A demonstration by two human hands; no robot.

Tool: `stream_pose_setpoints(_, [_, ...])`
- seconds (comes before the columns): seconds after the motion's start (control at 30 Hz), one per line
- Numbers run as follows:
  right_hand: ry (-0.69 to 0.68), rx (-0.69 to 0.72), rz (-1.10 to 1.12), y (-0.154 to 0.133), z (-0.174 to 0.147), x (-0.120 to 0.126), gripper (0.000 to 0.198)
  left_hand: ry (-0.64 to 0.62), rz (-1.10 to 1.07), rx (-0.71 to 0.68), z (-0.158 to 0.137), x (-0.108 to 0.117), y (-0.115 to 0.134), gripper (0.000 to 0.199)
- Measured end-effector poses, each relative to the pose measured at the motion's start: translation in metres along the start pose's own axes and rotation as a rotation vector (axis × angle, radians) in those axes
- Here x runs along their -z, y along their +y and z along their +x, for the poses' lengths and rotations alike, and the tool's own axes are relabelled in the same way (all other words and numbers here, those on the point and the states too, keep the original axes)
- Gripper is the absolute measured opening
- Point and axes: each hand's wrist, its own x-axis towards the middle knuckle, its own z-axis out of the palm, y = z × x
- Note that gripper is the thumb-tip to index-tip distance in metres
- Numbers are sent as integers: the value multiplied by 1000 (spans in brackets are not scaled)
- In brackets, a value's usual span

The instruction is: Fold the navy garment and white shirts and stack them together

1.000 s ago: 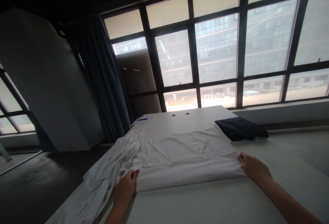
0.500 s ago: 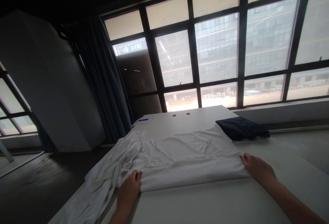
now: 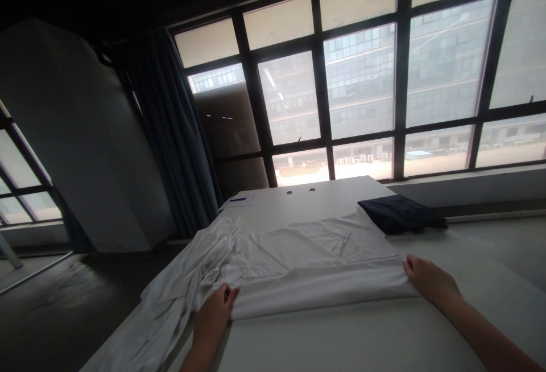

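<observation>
A white garment [image 3: 294,249], which looks like a long-sleeved shirt or coat, lies spread over the table. Its near edge is turned back into a long flat fold. My left hand [image 3: 213,310] pinches the left end of that fold, thumb against fingers. At the fold's right end my right hand [image 3: 431,282] grips the cloth the same way, its fingertips partly hidden. Between the two hands the cloth is fairly smooth. Left of my left hand, part of the garment lies in loose creases and hangs toward the table's left edge.
The white table [image 3: 341,335] runs toward the windows. A folded dark garment [image 3: 396,213] lies at its right side. A blue pen [image 3: 238,199] rests on paper at the far left corner. Two round grommets are set in the far end. A blue curtain [image 3: 174,127] hangs beyond.
Both hands keep hold of the fold. My right hand has shifted slightly to the right. The left thumb has moved slightly, and the fold's upper edge looks a little more raised.
</observation>
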Motion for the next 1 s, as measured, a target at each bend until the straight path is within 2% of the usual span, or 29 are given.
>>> stream_pose_setpoints(0.23, [-4,20,-20,4,2,-5,37,3,37,-9,2,-2,-1,36])
stream_pose_setpoints(0.33, [0,12,-22,3,1,-6,38,104,80,-29,0,0,3,29])
stream_pose_setpoints(0.43, [16,-10,-16,2,0,-5,40,254,119,-167,-3,2,19,28])
stream_pose_setpoints(0.5, [10,-31,11,0,0,-4,44,264,90,-321,-8,1,39,28])
stream_pose_setpoints(0.63, [2,-62,33,-4,-1,-3,46,153,-52,-639,-22,-6,94,30])
stream_pose_setpoints(0.77, [22,-65,-8,-7,-3,-2,41,-58,-115,-892,-31,-22,150,44])
stream_pose_setpoints(0.83, [25,-65,-18,-9,-4,-1,41,-153,-125,-893,-29,-32,172,45])
stream_pose_setpoints(0.9, [20,-69,-19,-10,-5,1,42,-226,-132,-819,-25,-40,186,47])
stream_pose_setpoints(1.0, [10,-66,-6,-11,-5,2,44,-306,-117,-719,-21,-47,190,52])
